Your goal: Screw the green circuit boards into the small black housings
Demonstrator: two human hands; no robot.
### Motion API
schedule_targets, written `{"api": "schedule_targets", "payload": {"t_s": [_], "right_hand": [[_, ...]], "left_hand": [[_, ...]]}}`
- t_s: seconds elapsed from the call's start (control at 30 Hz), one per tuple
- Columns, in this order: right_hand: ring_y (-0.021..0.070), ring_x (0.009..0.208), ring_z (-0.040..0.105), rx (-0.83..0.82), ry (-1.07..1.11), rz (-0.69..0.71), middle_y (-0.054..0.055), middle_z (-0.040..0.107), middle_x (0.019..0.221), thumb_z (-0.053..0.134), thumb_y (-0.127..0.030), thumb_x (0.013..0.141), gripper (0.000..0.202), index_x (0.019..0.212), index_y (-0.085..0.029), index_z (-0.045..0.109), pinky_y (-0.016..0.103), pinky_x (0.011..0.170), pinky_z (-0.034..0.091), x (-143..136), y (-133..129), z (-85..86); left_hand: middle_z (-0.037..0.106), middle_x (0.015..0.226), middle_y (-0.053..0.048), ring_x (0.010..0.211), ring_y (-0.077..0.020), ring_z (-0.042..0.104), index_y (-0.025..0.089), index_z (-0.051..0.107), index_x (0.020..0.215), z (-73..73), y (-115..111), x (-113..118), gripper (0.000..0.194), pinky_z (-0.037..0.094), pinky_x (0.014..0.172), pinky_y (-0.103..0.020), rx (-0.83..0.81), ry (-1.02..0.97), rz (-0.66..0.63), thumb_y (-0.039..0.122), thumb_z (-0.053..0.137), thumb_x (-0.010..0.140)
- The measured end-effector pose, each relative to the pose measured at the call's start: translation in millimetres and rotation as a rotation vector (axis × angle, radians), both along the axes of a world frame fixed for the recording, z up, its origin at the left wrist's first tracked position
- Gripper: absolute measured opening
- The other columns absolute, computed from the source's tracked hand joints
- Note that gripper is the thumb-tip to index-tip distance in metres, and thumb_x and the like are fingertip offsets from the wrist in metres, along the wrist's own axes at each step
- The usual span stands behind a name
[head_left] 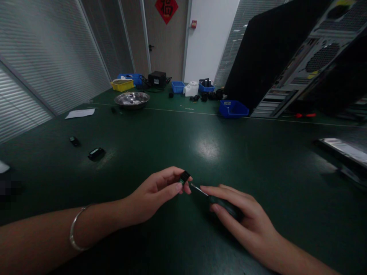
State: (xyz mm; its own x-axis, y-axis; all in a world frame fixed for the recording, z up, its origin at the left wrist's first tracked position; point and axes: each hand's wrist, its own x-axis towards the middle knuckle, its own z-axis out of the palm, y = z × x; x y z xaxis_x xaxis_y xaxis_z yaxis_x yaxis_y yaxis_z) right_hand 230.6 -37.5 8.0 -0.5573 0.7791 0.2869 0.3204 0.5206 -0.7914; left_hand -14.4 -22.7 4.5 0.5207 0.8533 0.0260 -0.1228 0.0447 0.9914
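Note:
Between the thumb and fingers of my left hand (160, 193) is a small black part (184, 177) with a bit of green on it. My right hand (243, 217) is wrapped round the dark handle of a screwdriver (225, 206). Its thin metal shaft points up and left, with the tip close to the black part; whether they touch is hard to tell. Both hands are over the dark green table (160, 137). Further left on the table lie two small black pieces, one nearer (96, 153) and one farther (74, 141).
A metal bowl (132, 100), white paper (80, 113), yellow bin (122, 84) and blue bin (233, 109) stand toward the back. A large black computer case (258, 57) rises at the right. A flat device (344, 152) lies at the right edge.

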Motion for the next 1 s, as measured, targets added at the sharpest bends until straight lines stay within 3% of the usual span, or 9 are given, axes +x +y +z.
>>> {"api": "schedule_targets", "payload": {"t_s": [0.13, 0.4, 0.6, 0.77, 1.0], "right_hand": [[0.0197, 0.091, 0.065, -0.01, 0.004, -0.006, 0.003, 0.069, 0.09, 0.053, -0.011, 0.092, 0.04, 0.127, -0.029, 0.06, 0.029, 0.075, 0.054, -0.5, 0.9, -0.1], [0.0201, 0.093, 0.065, -0.004, -0.013, -0.012, 0.003, 0.07, 0.091, 0.054, -0.012, 0.092, 0.041, 0.128, -0.03, 0.059, 0.028, 0.074, 0.053, 0.2, 0.7, -2.0], [0.0186, 0.09, 0.065, -0.007, -0.007, -0.006, 0.003, 0.07, 0.097, 0.053, -0.011, 0.092, 0.04, 0.128, -0.03, 0.059, 0.03, 0.077, 0.052, 0.6, -0.3, -1.0], [0.019, 0.086, 0.065, -0.015, 0.002, -0.002, 0.005, 0.07, 0.095, 0.053, -0.012, 0.092, 0.038, 0.127, -0.027, 0.06, 0.031, 0.074, 0.052, -0.4, 1.0, -0.6], [0.0179, 0.08, 0.065, -0.003, 0.002, 0.007, 0.006, 0.071, 0.093, 0.052, -0.011, 0.092, 0.039, 0.127, -0.025, 0.061, 0.029, 0.067, 0.051, -1.0, 2.1, 0.4]], "left_hand": [[0.06, 0.092, -0.003, 0.089, -0.018, 0.052, 0.019, 0.063, 0.116, -1.0, 0.7, -2.8, 0.025, 0.038, 0.084, -0.031, 0.006, 0.053, 0.01, 0.025, 0.05, 0.095], [0.056, 0.083, -0.002, 0.08, -0.0176, 0.049, 0.015, 0.067, 0.1, 2.2, 1.1, -2.7, 0.019, 0.037, 0.076, -0.03, -0.017, 0.056, -0.001, 0.027, 0.053, 0.092], [0.056, 0.079, 0.001, 0.075, -0.0158, 0.049, 0.022, 0.052, 0.123, 3.8, -3.6, -0.5, 0.03, 0.037, 0.071, -0.029, -0.016, 0.094, -0.008, 0.027, 0.054, 0.093], [0.059, 0.088, -0.002, 0.08, -0.0163, 0.053, 0.021, 0.063, 0.115, 1.2, -2.3, -1.5, 0.025, 0.041, 0.075, -0.029, 0.034, 0.123, 0.029, 0.029, 0.051, 0.095], [0.063, 0.077, -0.001, 0.074, -0.0153, 0.056, 0.019, 0.067, 0.11, 3.1, -2.2, -0.6, 0.021, 0.041, 0.07, -0.027, -0.024, 0.098, 0.05, 0.025, 0.059, 0.091]]}}
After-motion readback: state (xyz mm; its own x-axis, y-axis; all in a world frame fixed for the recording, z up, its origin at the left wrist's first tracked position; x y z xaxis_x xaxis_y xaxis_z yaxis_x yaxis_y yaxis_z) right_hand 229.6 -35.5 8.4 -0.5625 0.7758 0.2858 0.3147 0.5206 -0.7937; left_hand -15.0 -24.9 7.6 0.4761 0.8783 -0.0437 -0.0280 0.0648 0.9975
